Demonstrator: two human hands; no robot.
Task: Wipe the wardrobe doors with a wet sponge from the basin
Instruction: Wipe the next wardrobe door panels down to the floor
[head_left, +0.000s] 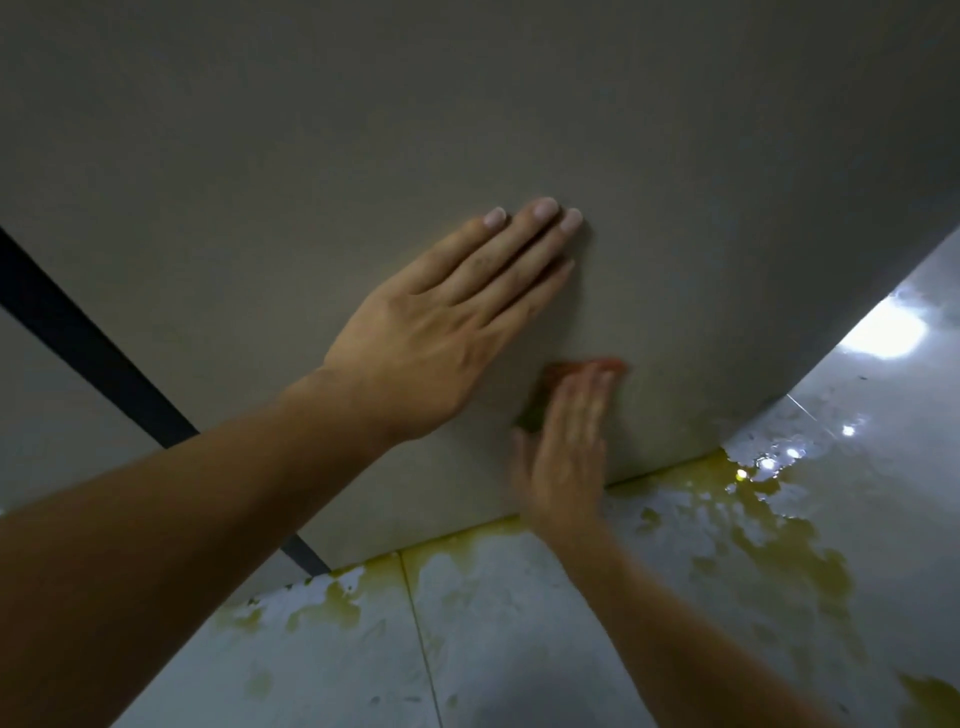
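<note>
A plain beige wardrobe door (363, 130) fills most of the head view. My left hand (447, 322) lies flat against it with straight fingers pointing up and right. Lower down, near the door's bottom edge, my right hand (566, 447) presses an orange and green sponge (550, 384) against the door with straight fingers; the hand is motion-blurred and covers most of the sponge. The basin is out of view.
A dark vertical gap (104, 364) separates this door from a neighbouring panel (47, 415) on the left. The glossy grey floor tiles (519, 649) carry yellowish puddles (769, 525) along the door's foot and to the right. A light glare (883, 332) reflects at right.
</note>
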